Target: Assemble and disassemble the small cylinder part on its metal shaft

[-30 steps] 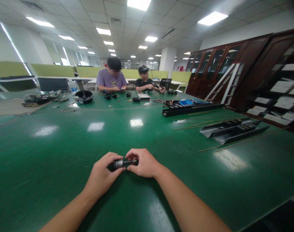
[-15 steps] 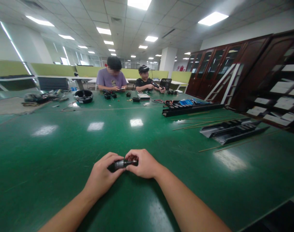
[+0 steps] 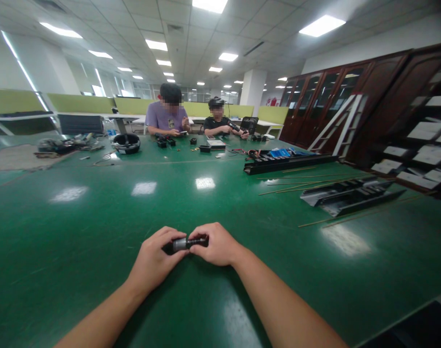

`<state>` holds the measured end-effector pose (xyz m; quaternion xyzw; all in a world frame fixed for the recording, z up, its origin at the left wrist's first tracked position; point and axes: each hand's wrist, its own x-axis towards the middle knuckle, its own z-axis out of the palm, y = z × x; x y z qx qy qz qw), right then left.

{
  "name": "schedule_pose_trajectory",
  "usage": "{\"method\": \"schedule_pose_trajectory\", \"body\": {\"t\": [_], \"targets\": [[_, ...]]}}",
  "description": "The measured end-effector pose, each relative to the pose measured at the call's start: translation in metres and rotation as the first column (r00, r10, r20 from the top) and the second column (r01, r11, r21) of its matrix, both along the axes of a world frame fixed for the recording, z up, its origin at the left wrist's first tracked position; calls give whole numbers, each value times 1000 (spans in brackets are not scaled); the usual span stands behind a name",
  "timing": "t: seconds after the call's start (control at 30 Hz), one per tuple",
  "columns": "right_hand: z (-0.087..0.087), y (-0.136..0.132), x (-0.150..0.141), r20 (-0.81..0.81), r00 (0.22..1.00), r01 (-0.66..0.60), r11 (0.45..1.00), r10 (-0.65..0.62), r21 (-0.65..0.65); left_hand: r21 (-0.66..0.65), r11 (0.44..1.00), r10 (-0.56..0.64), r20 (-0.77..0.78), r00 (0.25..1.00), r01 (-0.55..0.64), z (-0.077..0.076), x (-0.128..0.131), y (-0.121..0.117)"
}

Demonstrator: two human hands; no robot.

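A small black-and-silver cylinder (image 3: 179,244) lies sideways between my hands, just over the green table; its exact kind is too small to make out. My left hand (image 3: 155,258) is closed round its thicker left part, thumb below and fingers above. The narrower black right end (image 3: 198,240) sits in the curled fingers of my right hand (image 3: 217,245). My fingertips nearly meet at the middle of the cylinder, and part of each end is hidden by my fingers.
Black metal channels (image 3: 339,200) and thin rods lie to the right, with a longer channel (image 3: 289,164) behind them. A black headset (image 3: 126,143) and small black parts (image 3: 205,149) are at the far side. Two people (image 3: 168,116) sit there. A stepladder (image 3: 347,123) stands beyond.
My hands keep their hold on the cylinder and barely move; the right fingers have shifted slightly at its narrow end. Across the table, one person has raised a hand.
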<state>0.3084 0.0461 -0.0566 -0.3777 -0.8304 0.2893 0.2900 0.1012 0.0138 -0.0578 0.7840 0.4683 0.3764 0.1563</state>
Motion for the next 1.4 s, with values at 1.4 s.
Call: {"method": "schedule_pose_trajectory", "body": {"t": [1.4], "targets": [[-1,4,2,-20,1000,-7,1000,6,-15,23,999,33,-24,999,-32,-5,-6,5]]}}
